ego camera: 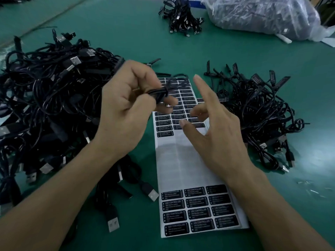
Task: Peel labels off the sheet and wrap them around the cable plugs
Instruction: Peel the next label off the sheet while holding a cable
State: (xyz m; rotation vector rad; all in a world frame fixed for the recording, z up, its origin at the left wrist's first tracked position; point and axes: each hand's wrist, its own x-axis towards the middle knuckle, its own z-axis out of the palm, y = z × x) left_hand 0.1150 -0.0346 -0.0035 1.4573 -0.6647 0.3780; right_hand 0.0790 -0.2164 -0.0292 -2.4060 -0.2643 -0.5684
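Left hand (pixel 125 105) fingers around a cable (pixel 157 93); right hand (pixel 215 127) fingers wide above label sheet (pixel 181 160); cable heaps (pixel 45 96) alongside

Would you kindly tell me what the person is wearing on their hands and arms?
Nothing shows: the left hand and right hand are bare, with no gloves, rings or watch. The left forearm and right forearm are uncovered as far as the frame's edge; no sleeve is in view.

Left hand (pixel 125 104) is held raised, fingers curled, a cable (pixel 159 92) pinched; right hand (pixel 217 131) is held open (index extended, other fingers relaxed).
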